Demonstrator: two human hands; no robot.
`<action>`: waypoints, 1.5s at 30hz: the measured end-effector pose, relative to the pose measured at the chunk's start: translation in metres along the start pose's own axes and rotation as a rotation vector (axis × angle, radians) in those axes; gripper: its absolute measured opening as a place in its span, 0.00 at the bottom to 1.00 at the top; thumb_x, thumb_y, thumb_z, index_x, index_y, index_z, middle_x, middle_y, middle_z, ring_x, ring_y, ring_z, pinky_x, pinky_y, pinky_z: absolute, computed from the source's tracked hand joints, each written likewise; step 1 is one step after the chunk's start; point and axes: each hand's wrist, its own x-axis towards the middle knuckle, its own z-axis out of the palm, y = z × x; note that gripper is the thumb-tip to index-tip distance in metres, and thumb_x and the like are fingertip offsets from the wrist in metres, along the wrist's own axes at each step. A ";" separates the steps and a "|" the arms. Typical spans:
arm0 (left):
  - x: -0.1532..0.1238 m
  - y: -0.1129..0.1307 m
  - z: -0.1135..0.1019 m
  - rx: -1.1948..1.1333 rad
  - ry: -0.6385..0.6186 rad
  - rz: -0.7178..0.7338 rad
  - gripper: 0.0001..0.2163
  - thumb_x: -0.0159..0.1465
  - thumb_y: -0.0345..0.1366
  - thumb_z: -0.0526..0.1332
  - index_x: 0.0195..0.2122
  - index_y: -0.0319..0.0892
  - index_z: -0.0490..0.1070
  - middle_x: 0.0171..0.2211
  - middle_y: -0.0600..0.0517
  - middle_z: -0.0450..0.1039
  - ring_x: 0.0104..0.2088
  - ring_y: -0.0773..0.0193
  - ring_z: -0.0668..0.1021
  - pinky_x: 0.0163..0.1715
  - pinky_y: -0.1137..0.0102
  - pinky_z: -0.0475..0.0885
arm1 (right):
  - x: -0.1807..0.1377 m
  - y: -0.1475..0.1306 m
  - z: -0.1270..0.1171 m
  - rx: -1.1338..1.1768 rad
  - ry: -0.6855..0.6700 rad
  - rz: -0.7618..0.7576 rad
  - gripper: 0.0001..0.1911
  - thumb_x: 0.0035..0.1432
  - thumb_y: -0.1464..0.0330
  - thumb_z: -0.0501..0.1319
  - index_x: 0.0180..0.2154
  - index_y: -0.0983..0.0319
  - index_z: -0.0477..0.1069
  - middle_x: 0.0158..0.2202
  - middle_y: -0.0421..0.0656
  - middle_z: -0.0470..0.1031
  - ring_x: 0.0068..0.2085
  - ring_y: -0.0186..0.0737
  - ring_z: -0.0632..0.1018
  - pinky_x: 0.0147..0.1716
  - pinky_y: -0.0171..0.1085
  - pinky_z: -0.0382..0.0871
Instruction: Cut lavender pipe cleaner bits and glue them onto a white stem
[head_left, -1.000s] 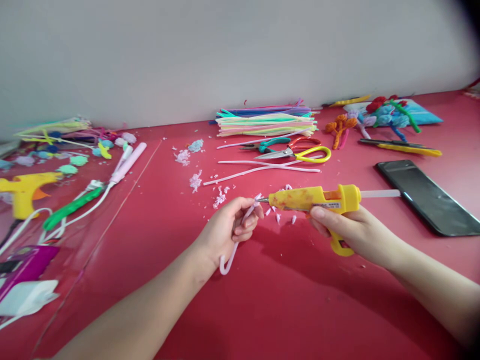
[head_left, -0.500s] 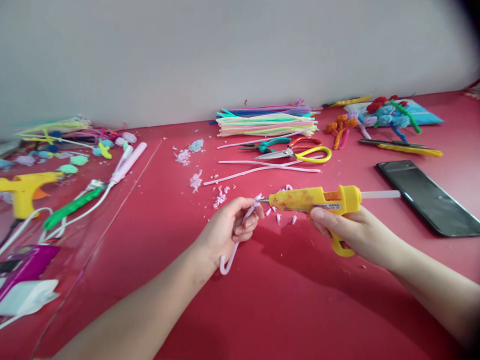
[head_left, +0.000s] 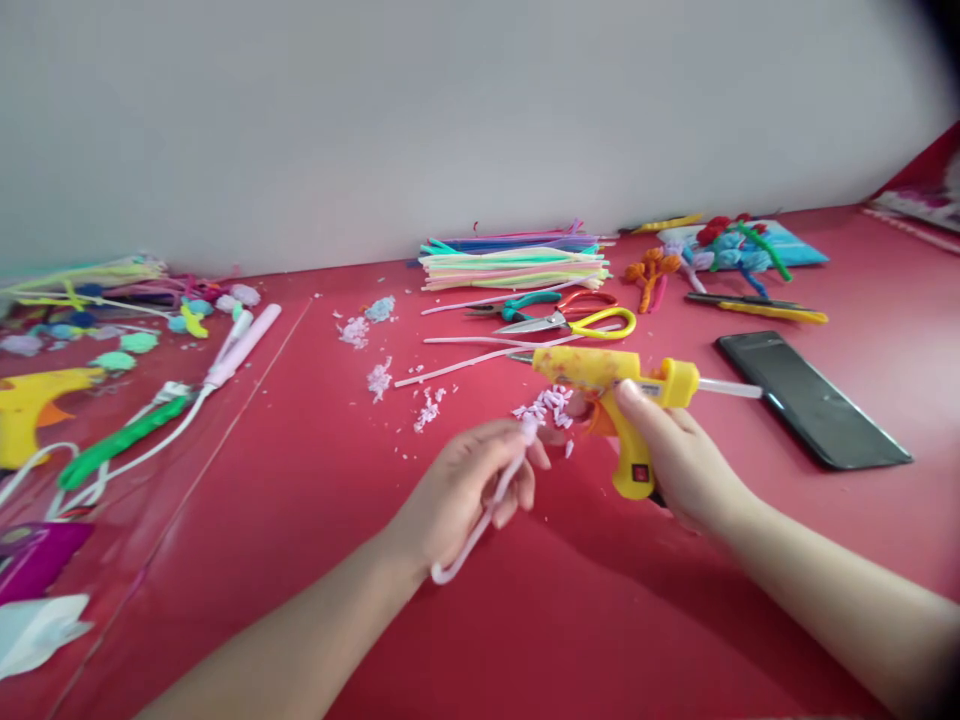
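Observation:
Pinched in my left hand (head_left: 480,475) is a pale pink pipe cleaner (head_left: 480,525), its lower end bent into a hook and its upper tip showing a small light tuft. My right hand (head_left: 675,450) grips a yellow hot glue gun (head_left: 589,370) by its handle, nozzle pointing left, above and apart from the pipe cleaner's tip. A clear glue stick (head_left: 731,387) sticks out of the gun's back. Just beyond my left fingertips lies a heap of small lilac pieces (head_left: 547,403), partly behind the gun.
Loose pink pipe cleaners (head_left: 465,368), scissors (head_left: 577,322) and a bundle of coloured pipe cleaners (head_left: 517,268) lie behind my hands. A phone (head_left: 814,400) is at right. On the left are a second glue gun (head_left: 34,410), a green-handled tool (head_left: 124,443) and cords.
The glue gun's nozzle has drawn away from the pipe cleaner's tip and moved up. My left hand has dropped slightly, uncovering the lilac pieces. The whole view has shifted a little.

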 end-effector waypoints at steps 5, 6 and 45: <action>-0.013 -0.009 0.018 0.031 -0.199 -0.113 0.12 0.63 0.39 0.54 0.31 0.38 0.73 0.20 0.51 0.71 0.13 0.76 0.64 0.14 0.78 0.55 | -0.012 -0.006 0.021 0.006 -0.240 0.015 0.21 0.60 0.53 0.51 0.29 0.63 0.68 0.19 0.38 0.70 0.23 0.34 0.74 0.23 0.31 0.65; -0.014 -0.012 0.021 0.019 -0.200 -0.111 0.12 0.63 0.39 0.54 0.31 0.37 0.73 0.21 0.51 0.71 0.14 0.76 0.64 0.14 0.78 0.56 | -0.014 -0.005 0.024 0.018 -0.279 0.027 0.22 0.61 0.52 0.49 0.29 0.63 0.66 0.16 0.36 0.67 0.20 0.33 0.73 0.19 0.30 0.63; -0.018 -0.011 0.032 0.018 -0.071 0.091 0.12 0.63 0.35 0.56 0.26 0.37 0.75 0.30 0.46 0.78 0.34 0.59 0.79 0.39 0.67 0.72 | -0.013 -0.025 -0.008 -0.189 -0.381 -0.218 0.17 0.55 0.59 0.60 0.44 0.60 0.63 0.38 0.44 0.70 0.39 0.39 0.72 0.38 0.37 0.67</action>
